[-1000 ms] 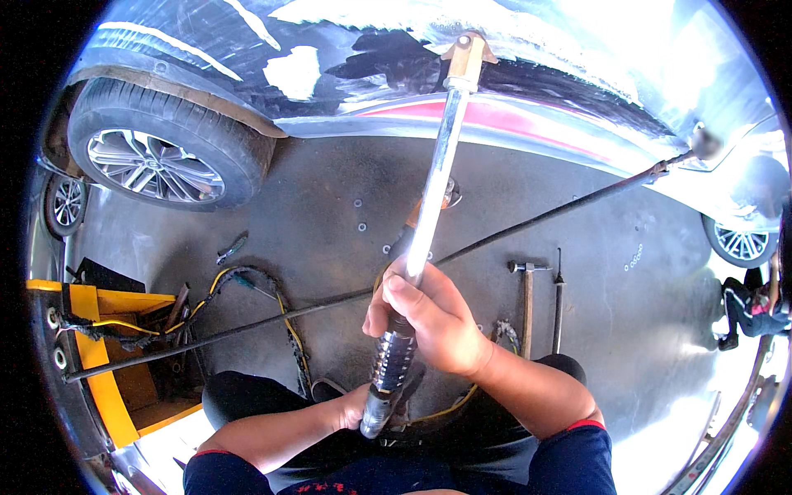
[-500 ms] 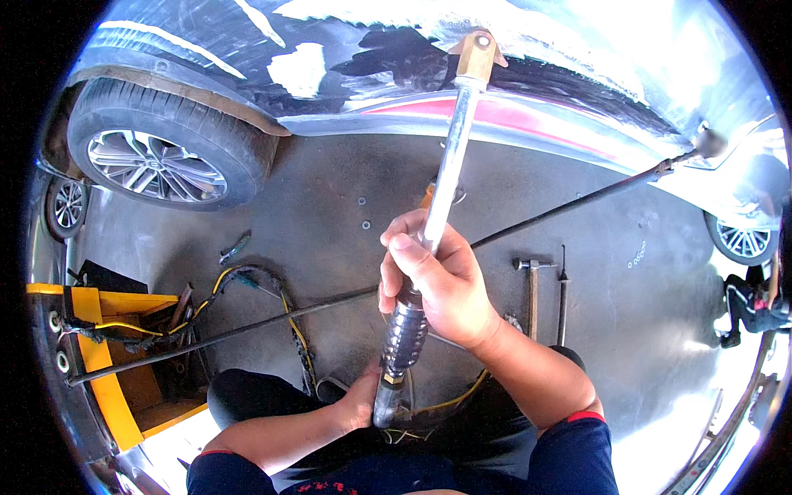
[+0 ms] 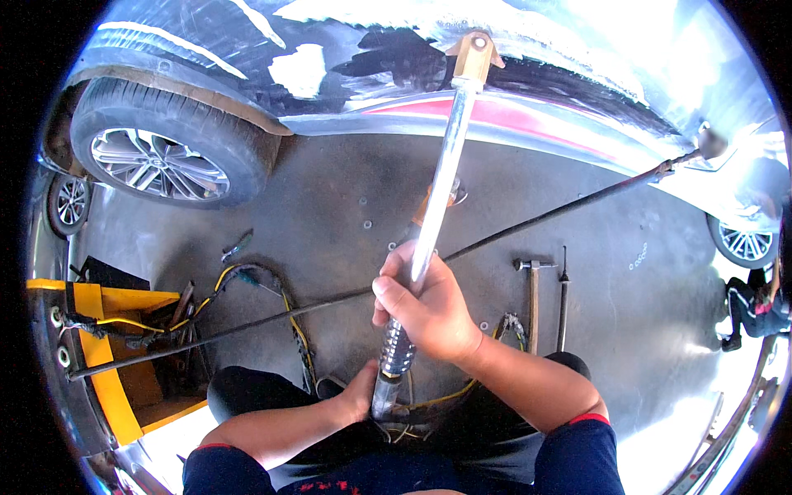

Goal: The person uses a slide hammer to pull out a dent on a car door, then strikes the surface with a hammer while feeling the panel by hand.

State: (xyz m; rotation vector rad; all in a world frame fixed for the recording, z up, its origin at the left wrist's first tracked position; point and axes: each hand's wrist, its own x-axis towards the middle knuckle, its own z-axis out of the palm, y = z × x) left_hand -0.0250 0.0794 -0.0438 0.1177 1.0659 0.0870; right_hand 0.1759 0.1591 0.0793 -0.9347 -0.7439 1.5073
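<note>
Left hand [image 3: 360, 394], low in the frame, is wrapped round the base of a long metal pulling rod [image 3: 437, 194]. Just above, right hand [image 3: 425, 307] is clamped on its ribbed grip. Farther up, the rod's brass-coloured head [image 3: 473, 55] meets the sanded car panel [image 3: 346, 58] at top centre. A hammer [image 3: 533, 285] lies on the floor at right.
</note>
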